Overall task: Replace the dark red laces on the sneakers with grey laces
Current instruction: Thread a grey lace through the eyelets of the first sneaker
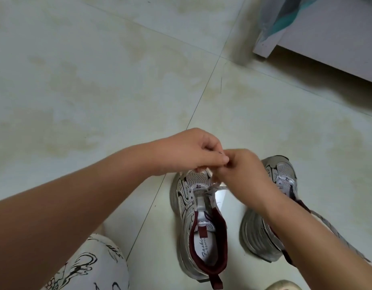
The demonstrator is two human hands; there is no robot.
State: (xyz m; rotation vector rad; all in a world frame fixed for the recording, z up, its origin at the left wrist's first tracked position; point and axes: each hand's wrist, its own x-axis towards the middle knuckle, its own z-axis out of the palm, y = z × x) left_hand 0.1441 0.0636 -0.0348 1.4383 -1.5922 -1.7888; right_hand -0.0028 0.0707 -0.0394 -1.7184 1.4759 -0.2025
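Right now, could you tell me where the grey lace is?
Head view, lower middle: the grey lace crosses the left sneaker, its ends pinched just above by both hands.

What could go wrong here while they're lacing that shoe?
Both hands, left and right, pinch the grey lace above the left sneaker. It is threaded only through the lowest eyelets, so an uneven pull might leave one end short. The right forearm crosses over the other sneaker and could nudge it. A loose lace trails on the floor under that arm and could snag.
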